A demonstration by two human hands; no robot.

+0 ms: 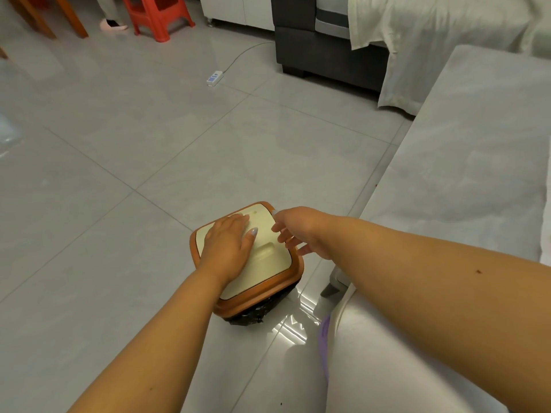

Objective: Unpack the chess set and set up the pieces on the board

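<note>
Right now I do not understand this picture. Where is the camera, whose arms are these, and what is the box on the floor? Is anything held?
There is no machine here. The one picture comes from a camera worn on a person's head, looking forward and down, so the two bare arms are that person's own.

On the tiled floor stands a small bin with an orange rim, a cream lid and a black bag showing under it. The left hand lies flat on the lid, fingers straight. The right hand is at the lid's right edge with loosely bent fingers; I cannot tell whether it touches the lid. Neither hand holds anything.

Further off lie a power strip and a red stool. A grey sofa is at the right. No chess set shows in this picture.
</note>
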